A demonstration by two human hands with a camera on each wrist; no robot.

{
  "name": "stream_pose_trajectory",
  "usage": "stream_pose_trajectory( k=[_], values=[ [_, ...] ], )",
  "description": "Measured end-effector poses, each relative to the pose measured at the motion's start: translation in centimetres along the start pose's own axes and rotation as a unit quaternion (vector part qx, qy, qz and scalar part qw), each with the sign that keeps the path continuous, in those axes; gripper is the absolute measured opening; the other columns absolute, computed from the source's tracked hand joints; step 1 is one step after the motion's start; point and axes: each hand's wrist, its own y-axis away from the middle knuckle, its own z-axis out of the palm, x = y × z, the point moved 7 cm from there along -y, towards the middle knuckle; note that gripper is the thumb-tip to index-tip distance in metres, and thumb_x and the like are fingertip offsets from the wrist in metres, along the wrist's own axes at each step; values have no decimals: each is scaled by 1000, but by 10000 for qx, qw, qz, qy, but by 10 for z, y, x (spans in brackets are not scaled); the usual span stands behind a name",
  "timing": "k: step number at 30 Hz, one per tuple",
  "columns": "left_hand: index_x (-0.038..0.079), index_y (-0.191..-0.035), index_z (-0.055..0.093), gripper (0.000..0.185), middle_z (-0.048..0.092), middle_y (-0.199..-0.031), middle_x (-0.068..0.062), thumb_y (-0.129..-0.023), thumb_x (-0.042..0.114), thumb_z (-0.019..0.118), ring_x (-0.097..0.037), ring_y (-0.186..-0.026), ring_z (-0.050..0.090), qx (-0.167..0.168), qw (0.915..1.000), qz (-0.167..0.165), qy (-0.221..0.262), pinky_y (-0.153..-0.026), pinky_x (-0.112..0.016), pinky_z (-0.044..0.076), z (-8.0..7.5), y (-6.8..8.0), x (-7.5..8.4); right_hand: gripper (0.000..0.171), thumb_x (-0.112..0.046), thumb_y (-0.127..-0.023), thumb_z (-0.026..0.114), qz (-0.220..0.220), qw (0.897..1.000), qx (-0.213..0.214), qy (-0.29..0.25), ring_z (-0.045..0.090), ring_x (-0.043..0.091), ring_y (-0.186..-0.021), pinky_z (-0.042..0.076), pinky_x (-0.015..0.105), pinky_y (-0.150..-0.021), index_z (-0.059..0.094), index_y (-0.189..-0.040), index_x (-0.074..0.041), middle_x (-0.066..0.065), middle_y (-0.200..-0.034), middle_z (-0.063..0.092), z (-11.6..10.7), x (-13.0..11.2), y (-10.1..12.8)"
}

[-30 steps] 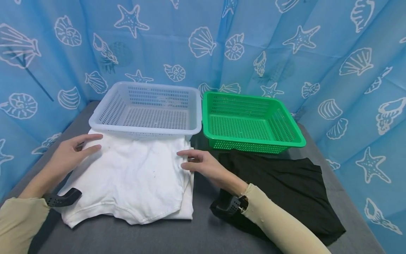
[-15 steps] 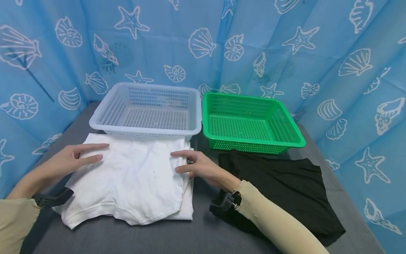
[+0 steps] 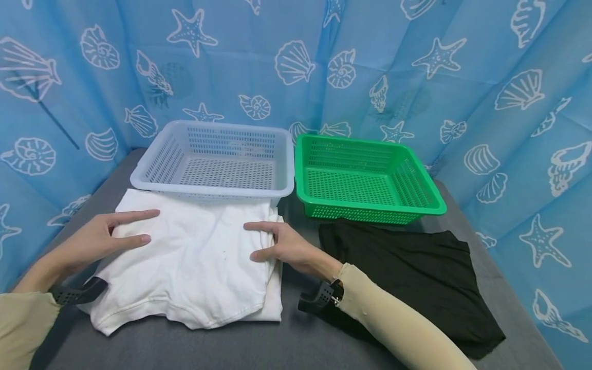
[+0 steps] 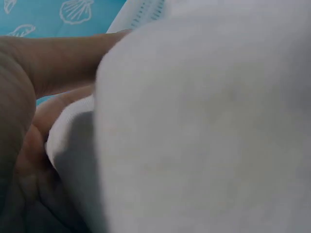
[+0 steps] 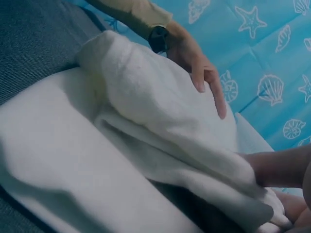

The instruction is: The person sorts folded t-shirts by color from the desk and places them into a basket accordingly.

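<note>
Here, both hands are resting with fingers straight on the white shirt [image 3: 194,262], left hand [image 3: 99,237] at 9 o'clock, right hand [image 3: 287,246] at 3; the white basket [image 3: 152,177] and green basket [image 3: 370,205] are sitting at 12, the black garment [image 3: 416,267] lying rightward.

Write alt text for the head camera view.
Two hands rest on a folded white garment on a grey surface: the left hand at its left edge, the right hand at its right. Behind stand an empty white basket and green basket; a black garment lies right.

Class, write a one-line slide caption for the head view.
Both hands, left hand and right hand, rest on a folded white garment.
</note>
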Motion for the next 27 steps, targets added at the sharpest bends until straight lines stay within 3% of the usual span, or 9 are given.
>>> stream_pose_trajectory(
  k=[3,6,8,12,16,19,24,27],
  values=[
    [26,-149,47,64,46,-140,-15,-91,42,70,-26,-109,39,101,9998,6,-186,-91,-55,37,-3,3,1,65,-4,-82,80,-87,9999,54,128,49,16,-122,42,37,-101,56,-140,-21,-1,-143,47,0,0,2],
    [28,-149,46,64,55,-106,-15,-91,43,70,-22,-93,48,180,9991,0,-375,-85,-41,40,-6,5,1,65,-5,-83,79,-228,9994,72,264,53,14,-118,45,35,-97,56,-141,-21,-2,-140,51,0,-2,4],
    [31,-149,45,65,49,-83,-10,-90,44,70,-19,-75,50,218,9985,-25,-495,-77,-33,40,-8,7,0,66,-6,-83,79,-306,9990,61,313,55,14,-115,47,34,-94,55,-142,-21,-3,-137,54,0,-4,7],
    [34,-150,43,68,39,-68,-3,-89,45,71,-16,-56,45,244,9983,-101,-524,-69,-27,38,-12,10,-1,67,-7,-82,80,-381,9988,49,315,59,17,-109,51,34,-89,55,-142,-21,-1,-129,59,-1,-11,12],
    [33,-150,43,70,54,-93,-7,-88,43,73,-17,-77,51,322,9983,-72,-476,-69,-25,39,-16,13,4,67,-7,-81,81,-479,9983,65,332,59,17,-109,51,34,-88,56,-142,-22,0,-127,60,-3,-21,18],
    [33,-149,46,68,52,-125,-8,-87,39,76,-15,-99,47,468,9981,26,-392,-72,-20,41,-19,15,10,67,-6,-82,80,-582,9975,25,390,58,18,-109,51,35,-89,55,-142,-23,0,-129,59,-5,-28,21],
    [34,-147,48,67,45,-143,-6,-87,34,77,-8,-111,46,582,9980,161,-189,-77,-14,43,-24,13,21,67,-6,-82,80,-715,9966,31,402,59,20,-108,52,36,-88,56,-141,-24,2,-131,57,-12,-40,27],
    [34,-147,48,67,42,-145,-6,-87,33,78,-8,-112,45,624,9978,209,-98,-76,-13,44,-27,12,29,67,-6,-81,81,-785,9964,58,330,58,21,-110,52,37,-88,56,-141,-24,4,-132,56,-18,-50,30]
  ],
)
